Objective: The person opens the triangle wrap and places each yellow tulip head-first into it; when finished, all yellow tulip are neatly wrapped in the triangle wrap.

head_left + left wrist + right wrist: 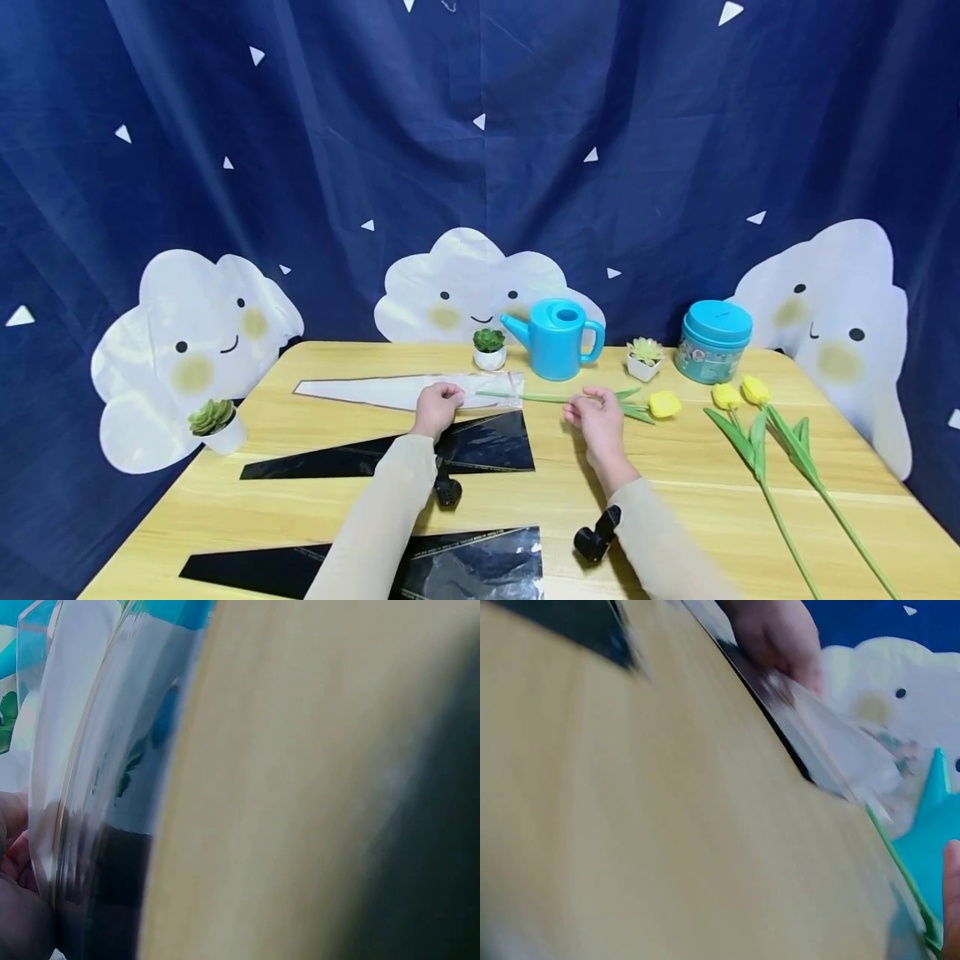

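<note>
My left hand pinches a white, clear-edged flower sleeve by its near side. In the left wrist view the glossy plastic sleeve stands up beside my fingertips. My right hand holds an artificial yellow tulip by its green stem, close to the leaves. The tulip's bloom points right, and its stem end lies within the sleeve's wide mouth. In the right wrist view the green stem runs from the sleeve toward my right thumb.
Two black sleeves lie nearer me. Two more tulips lie at the right. Along the back stand a succulent, a blue watering can, another succulent and a teal tub. A potted succulent sits at the left edge.
</note>
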`<action>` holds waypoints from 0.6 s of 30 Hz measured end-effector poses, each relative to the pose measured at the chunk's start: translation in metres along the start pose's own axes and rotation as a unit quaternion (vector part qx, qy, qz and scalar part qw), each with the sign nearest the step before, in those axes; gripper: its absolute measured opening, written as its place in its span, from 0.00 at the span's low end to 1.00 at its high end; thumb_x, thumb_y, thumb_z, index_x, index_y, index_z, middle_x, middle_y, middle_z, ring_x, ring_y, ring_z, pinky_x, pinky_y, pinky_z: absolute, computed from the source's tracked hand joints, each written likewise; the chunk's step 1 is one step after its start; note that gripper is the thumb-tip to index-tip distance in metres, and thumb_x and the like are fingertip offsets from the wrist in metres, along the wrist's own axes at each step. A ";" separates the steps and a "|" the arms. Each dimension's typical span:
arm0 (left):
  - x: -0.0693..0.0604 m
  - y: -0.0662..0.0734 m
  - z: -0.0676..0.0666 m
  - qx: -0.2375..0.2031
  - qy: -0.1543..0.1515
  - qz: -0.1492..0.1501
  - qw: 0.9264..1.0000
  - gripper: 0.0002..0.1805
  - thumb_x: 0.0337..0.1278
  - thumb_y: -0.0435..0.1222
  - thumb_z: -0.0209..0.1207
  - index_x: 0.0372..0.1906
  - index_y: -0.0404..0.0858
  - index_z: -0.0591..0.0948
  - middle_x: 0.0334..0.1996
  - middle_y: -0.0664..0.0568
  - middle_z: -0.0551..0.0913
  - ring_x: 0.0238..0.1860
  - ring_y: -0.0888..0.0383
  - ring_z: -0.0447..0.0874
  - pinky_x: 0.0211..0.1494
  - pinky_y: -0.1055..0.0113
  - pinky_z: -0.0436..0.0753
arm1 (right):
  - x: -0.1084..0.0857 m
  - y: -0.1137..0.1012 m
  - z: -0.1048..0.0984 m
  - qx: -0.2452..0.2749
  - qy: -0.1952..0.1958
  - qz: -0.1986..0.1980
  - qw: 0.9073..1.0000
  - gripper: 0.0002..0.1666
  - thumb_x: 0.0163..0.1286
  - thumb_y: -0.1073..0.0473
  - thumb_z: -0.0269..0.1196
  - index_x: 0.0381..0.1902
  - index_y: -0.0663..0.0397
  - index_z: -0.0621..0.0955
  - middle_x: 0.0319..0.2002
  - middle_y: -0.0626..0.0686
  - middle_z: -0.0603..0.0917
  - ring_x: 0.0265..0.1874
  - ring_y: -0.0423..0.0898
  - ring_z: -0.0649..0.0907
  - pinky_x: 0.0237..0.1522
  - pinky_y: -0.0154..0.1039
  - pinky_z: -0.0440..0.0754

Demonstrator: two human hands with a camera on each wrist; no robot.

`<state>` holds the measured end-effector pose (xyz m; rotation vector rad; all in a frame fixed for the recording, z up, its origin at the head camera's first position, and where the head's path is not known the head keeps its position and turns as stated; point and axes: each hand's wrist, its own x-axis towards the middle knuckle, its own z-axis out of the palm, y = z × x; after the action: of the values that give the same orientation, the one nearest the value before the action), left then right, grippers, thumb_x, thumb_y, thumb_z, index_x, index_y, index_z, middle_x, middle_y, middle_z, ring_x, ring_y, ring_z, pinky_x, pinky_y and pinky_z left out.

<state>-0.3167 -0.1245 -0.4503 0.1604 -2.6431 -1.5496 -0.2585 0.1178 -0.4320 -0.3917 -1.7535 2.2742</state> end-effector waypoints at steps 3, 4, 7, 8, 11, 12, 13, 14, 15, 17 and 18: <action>0.000 0.001 0.001 -0.001 0.001 0.001 1.000 0.05 0.60 0.33 0.57 0.34 0.36 0.83 0.34 0.48 0.80 0.34 0.54 0.73 0.39 0.62 0.74 | 0.008 -0.010 -0.012 -0.048 -0.005 -0.033 0.998 0.13 0.63 0.71 0.54 0.46 0.68 0.67 0.24 0.46 0.78 0.23 0.34 0.80 0.30 0.27 0.80; 0.000 0.001 0.000 -0.002 0.001 0.001 1.000 0.05 0.60 0.33 0.57 0.34 0.36 0.83 0.34 0.48 0.80 0.34 0.53 0.73 0.39 0.62 0.74 | 0.011 -0.013 -0.015 -0.068 -0.009 -0.044 0.997 0.13 0.64 0.70 0.53 0.46 0.69 0.68 0.25 0.46 0.78 0.24 0.33 0.80 0.31 0.28 0.80; -0.001 0.001 0.000 -0.002 0.000 0.000 1.000 0.05 0.60 0.32 0.57 0.34 0.36 0.83 0.34 0.48 0.80 0.34 0.53 0.73 0.40 0.61 0.74 | 0.022 -0.019 -0.027 -0.151 -0.017 -0.084 0.985 0.12 0.65 0.68 0.54 0.46 0.69 0.72 0.30 0.52 0.81 0.26 0.32 0.79 0.33 0.28 0.79; -0.001 0.001 -0.001 -0.002 0.000 0.000 1.000 0.05 0.60 0.32 0.57 0.34 0.36 0.83 0.33 0.48 0.80 0.34 0.53 0.73 0.40 0.61 0.74 | 0.025 -0.021 -0.032 -0.186 -0.020 -0.100 0.977 0.12 0.65 0.66 0.54 0.46 0.68 0.73 0.32 0.55 0.81 0.28 0.32 0.78 0.34 0.28 0.78; -0.001 0.000 -0.001 0.001 0.003 0.002 1.000 0.05 0.60 0.32 0.57 0.33 0.36 0.83 0.33 0.48 0.80 0.34 0.53 0.73 0.40 0.61 0.74 | 0.035 -0.025 -0.046 -0.291 -0.035 -0.150 0.944 0.14 0.66 0.63 0.55 0.46 0.66 0.77 0.40 0.61 0.82 0.34 0.40 0.80 0.40 0.33 0.77; -0.001 0.000 -0.001 0.003 0.005 0.005 1.000 0.05 0.60 0.32 0.57 0.33 0.36 0.83 0.33 0.48 0.80 0.34 0.53 0.73 0.40 0.61 0.74 | 0.038 -0.027 -0.051 -0.321 -0.046 -0.166 0.931 0.15 0.67 0.62 0.55 0.47 0.66 0.77 0.42 0.63 0.81 0.37 0.43 0.80 0.42 0.36 0.77; -0.001 0.000 0.000 0.005 0.005 0.009 1.000 0.05 0.60 0.32 0.57 0.33 0.36 0.83 0.33 0.47 0.80 0.34 0.53 0.73 0.40 0.60 0.74 | 0.042 -0.028 -0.056 -0.349 -0.058 -0.182 0.917 0.15 0.67 0.62 0.55 0.48 0.66 0.77 0.43 0.63 0.81 0.40 0.48 0.80 0.45 0.39 0.77; -0.001 0.000 0.000 0.008 0.005 0.012 1.000 0.05 0.59 0.32 0.58 0.33 0.35 0.83 0.33 0.47 0.80 0.34 0.53 0.74 0.40 0.60 0.74 | 0.045 -0.029 -0.061 -0.372 -0.073 -0.197 0.904 0.16 0.68 0.62 0.54 0.49 0.66 0.77 0.45 0.64 0.81 0.43 0.52 0.80 0.47 0.42 0.76; 0.000 0.000 0.000 0.010 0.004 0.014 1.000 0.05 0.59 0.32 0.58 0.33 0.35 0.83 0.33 0.47 0.80 0.34 0.53 0.74 0.39 0.60 0.74 | 0.047 -0.031 -0.065 -0.393 -0.090 -0.212 0.890 0.16 0.68 0.63 0.54 0.50 0.67 0.77 0.46 0.65 0.81 0.45 0.55 0.79 0.49 0.46 0.75; 0.000 0.000 0.000 0.015 0.003 0.018 1.000 0.05 0.59 0.32 0.58 0.33 0.35 0.83 0.34 0.47 0.80 0.34 0.53 0.74 0.39 0.60 0.75 | 0.053 -0.034 -0.073 -0.430 -0.128 -0.238 0.862 0.17 0.67 0.64 0.55 0.51 0.68 0.76 0.47 0.66 0.80 0.47 0.60 0.79 0.50 0.52 0.75; 0.000 0.000 0.000 0.017 0.004 0.019 1.000 0.05 0.59 0.32 0.57 0.34 0.35 0.83 0.34 0.47 0.81 0.34 0.53 0.74 0.40 0.59 0.75 | 0.055 -0.035 -0.076 -0.445 -0.147 -0.247 0.848 0.17 0.67 0.64 0.55 0.50 0.68 0.77 0.48 0.66 0.80 0.47 0.61 0.79 0.49 0.54 0.75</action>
<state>-0.3170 -0.1242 -0.4501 0.1165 -2.6522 -1.4896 -0.2820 0.2146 -0.4199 0.2737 -2.6093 1.1029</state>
